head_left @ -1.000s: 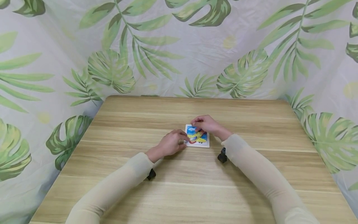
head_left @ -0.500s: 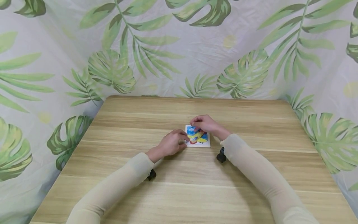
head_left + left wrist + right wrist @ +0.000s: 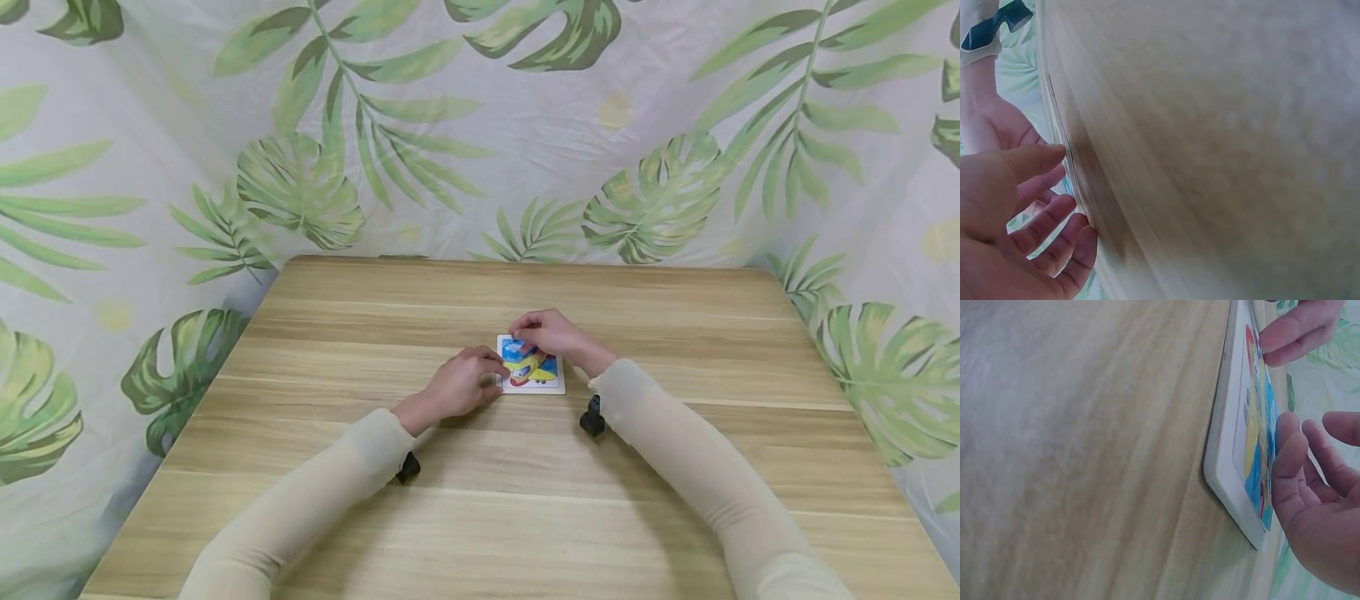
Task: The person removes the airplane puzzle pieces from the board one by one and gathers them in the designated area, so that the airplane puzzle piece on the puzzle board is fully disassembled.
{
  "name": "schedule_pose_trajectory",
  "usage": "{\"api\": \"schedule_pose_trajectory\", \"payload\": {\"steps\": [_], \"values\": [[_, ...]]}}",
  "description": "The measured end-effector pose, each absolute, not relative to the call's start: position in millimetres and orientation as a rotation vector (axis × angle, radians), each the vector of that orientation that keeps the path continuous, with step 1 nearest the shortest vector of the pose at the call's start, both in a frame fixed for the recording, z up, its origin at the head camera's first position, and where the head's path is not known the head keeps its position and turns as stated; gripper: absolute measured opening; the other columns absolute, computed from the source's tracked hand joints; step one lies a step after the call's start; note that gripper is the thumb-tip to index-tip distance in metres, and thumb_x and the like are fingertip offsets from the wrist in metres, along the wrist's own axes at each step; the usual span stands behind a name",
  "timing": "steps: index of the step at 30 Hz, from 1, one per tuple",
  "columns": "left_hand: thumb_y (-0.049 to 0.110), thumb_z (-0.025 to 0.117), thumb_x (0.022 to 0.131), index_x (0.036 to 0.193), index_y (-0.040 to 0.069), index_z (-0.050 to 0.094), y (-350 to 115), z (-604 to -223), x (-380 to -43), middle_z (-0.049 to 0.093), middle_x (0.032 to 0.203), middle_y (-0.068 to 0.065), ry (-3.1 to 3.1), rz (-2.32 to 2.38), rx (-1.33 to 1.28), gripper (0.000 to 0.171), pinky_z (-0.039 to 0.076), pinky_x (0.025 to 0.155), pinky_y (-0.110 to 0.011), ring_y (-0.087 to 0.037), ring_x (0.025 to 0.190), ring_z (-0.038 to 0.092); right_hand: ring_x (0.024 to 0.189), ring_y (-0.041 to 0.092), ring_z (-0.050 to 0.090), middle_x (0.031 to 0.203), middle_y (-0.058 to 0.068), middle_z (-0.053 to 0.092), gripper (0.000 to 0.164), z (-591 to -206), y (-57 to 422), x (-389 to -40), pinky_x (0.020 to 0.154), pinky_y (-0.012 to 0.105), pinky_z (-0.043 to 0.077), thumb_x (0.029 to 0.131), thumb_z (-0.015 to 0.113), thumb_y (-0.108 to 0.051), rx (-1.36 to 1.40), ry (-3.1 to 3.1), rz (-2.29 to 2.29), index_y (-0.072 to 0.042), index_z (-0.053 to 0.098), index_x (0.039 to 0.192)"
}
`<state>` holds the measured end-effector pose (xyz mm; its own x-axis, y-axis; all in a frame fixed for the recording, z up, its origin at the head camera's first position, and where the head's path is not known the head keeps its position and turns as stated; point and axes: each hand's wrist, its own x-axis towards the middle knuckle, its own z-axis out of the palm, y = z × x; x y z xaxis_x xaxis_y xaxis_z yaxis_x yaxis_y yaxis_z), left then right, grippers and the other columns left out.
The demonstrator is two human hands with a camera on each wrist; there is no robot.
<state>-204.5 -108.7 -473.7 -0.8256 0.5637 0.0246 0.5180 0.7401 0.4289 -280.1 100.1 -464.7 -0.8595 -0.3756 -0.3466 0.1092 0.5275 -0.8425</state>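
A small square picture board with a white border and a yellow cartoon airplane on blue lies flat near the table's middle; it resembles a tray puzzle. My left hand rests at its left edge, relaxed fingers touching the border and picture, thumb near the lower left corner. Over the far edge, my right hand reaches down with bent fingertips at the picture's top. In the right wrist view, the picture stands slightly proud of the border, and the right hand is close to its blue part. No separate piece shows between its fingers.
The wood-grain table carries the board. A leaf-print cloth hangs behind and at both sides. Black wrist cameras sit under the left and right sleeves, just above the tabletop.
The board has shifted very slightly to the right under the hands. Both hands stay almost in place; the right wrist has moved a little left.
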Motion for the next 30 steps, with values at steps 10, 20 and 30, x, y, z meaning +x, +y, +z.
{"api": "schedule_pose_trajectory", "payload": {"steps": [10,20,30], "values": [[0.018,0.075,0.090,0.110,0.015,0.078,-108.4,-474.3,-204.6,0.066,0.125,-0.008,2.838,0.643,0.901,0.020,0.052,0.102,-0.041,-0.025,0.117,0.061,0.092,0.019,0.068,0.109,0.011,0.070,0.028,-462.9,100.2,-278.7,0.067,0.027,0.054,0.103,0.056,-0.024,-0.215,2.271,-1.299,-0.010,0.065,0.125],[0.020,0.075,0.090,0.110,0.016,0.078,-108.3,-474.8,-203.7,0.065,0.126,-0.008,2.836,0.634,0.886,0.021,0.052,0.102,-0.041,-0.025,0.117,0.060,0.090,0.018,0.066,0.109,0.010,0.068,0.026,-463.6,98.8,-279.6,0.064,0.026,0.052,0.103,0.055,-0.022,-0.219,2.271,-1.288,-0.010,0.066,0.123],[0.021,0.075,0.090,0.111,0.017,0.078,-107.5,-473.0,-203.9,0.065,0.127,-0.008,2.835,0.622,0.876,0.021,0.051,0.103,-0.042,-0.025,0.119,0.060,0.092,0.020,0.062,0.114,0.011,0.065,0.024,-463.4,98.6,-280.7,0.066,0.027,0.050,0.100,0.055,-0.015,-0.250,2.310,-1.274,-0.010,0.066,0.122]]}}
